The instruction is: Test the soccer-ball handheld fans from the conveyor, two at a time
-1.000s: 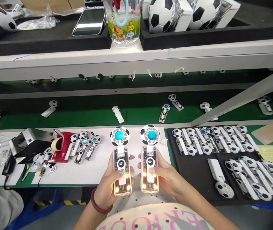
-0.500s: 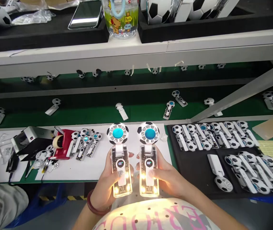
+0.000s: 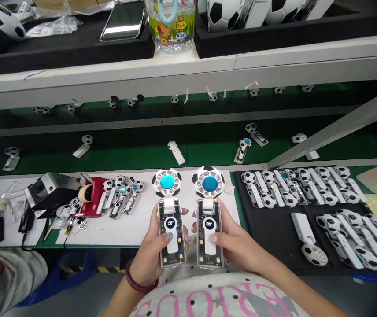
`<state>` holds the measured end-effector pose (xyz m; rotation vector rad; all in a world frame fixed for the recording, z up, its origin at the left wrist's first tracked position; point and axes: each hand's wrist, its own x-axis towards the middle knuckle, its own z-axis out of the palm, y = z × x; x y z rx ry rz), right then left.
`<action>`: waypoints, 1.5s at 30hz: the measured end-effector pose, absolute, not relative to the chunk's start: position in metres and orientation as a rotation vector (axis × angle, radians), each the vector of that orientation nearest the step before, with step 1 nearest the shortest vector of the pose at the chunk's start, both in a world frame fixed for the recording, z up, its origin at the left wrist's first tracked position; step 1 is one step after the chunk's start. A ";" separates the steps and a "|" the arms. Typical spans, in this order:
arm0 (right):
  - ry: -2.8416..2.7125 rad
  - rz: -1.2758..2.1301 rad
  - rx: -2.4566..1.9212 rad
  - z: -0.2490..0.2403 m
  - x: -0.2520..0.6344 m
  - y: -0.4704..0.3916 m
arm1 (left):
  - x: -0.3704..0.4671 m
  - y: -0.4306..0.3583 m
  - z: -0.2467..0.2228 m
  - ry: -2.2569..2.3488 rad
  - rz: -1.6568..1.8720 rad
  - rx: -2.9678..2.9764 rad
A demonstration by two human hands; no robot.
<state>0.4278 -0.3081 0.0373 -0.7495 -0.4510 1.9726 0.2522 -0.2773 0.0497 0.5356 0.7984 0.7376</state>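
Note:
My left hand (image 3: 152, 248) is wrapped round the clear body of a football-patterned handheld fan (image 3: 167, 182), its thumb on the white control strip. A matching handheld fan (image 3: 210, 184) sits in my right hand (image 3: 233, 240), gripped the same way with the thumb on its strip. Both fans stand side by side, heads away from me, with a blue disc at the centre of each head. Their small round displays are lit and appear to read 100. The yellow lights inside the bodies are dark.
A black tray (image 3: 271, 233) on the right carries several similar fans. To the left are a red tape dispenser (image 3: 97, 200), more fans (image 3: 122, 193) and a black-and-silver box (image 3: 51, 193). A slanted grey post (image 3: 334, 125) crosses the right. A cup (image 3: 171, 28) stands on the shelf above.
The warm lights in both fan bodies were glowing and have gone out. Both hands keep their hold, and the view has shifted slightly.

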 end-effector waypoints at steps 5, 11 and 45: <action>-0.481 2.008 -0.726 0.042 0.428 -0.306 | 0.247 -0.278 0.043 0.780 0.726 0.542; -0.499 2.030 -0.699 0.046 0.429 -0.303 | 0.244 -0.279 0.037 0.770 0.717 0.579; -0.609 1.884 -0.872 0.044 0.437 -0.309 | 0.238 -0.274 0.050 0.733 0.915 0.832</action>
